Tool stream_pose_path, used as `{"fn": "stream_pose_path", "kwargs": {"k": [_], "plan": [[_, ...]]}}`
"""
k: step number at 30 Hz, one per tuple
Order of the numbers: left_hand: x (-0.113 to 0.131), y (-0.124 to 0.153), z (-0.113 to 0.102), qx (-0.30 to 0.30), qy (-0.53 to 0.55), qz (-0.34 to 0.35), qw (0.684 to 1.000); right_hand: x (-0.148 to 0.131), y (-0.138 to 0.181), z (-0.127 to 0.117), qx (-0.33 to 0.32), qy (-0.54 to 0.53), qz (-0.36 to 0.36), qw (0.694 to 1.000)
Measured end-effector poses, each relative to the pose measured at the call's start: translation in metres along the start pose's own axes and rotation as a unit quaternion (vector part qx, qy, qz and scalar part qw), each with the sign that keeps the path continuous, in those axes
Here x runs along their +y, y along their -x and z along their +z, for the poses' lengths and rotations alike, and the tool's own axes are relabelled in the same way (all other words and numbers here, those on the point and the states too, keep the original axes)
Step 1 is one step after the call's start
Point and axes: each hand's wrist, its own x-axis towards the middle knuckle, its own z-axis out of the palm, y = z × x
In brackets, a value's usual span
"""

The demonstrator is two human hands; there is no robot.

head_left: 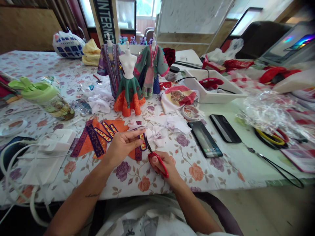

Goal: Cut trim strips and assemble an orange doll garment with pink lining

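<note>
- We look down on a long table (147, 185) under a flowered cloth, with both forearms reaching in from its near edge.
- Beyond the hands we see three small dress forms in sewn outfits, the middle one (129, 98) in a green and orange skirt.
- To the right of the hands we count two phones, the nearer (204, 139) and the farther (225, 128) lying side by side.
- Just left of the hands we find orange cloth pieces (94, 141) edged with purple and yellow trim, and white scraps (157, 134) lie just beyond them.
- We see the hands apart but close: the left hand (123, 147) pinches the cloth, while the right hand (163, 167) closes around red-handled scissors (159, 164).
- Between them stands a strip of patterned trim (142, 144), its long axis running away from us. The left hand is nearer and holds it, and the dark blades sit just beside it, though we cannot tell whether they touch.
</note>
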Motion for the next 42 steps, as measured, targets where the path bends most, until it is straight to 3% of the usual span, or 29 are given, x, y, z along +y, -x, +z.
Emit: {"fn": "stream_pose_path", "kwargs": {"k": [16,25,42], "plan": [[0.002,-0.002,0.001,-0.007,0.026,-0.017,1.0,-0.002,0.003,-0.001,0.003,0.013,0.022,1.0],[0.008,-0.001,0.0,0.002,-0.013,-0.017,1.0,-0.003,0.009,-0.011,0.001,0.08,0.033,0.996],[0.001,-0.002,0.001,-0.004,0.028,-0.023,0.999,-0.004,0.006,-0.012,-0.021,0.05,0.031,0.998]]}}
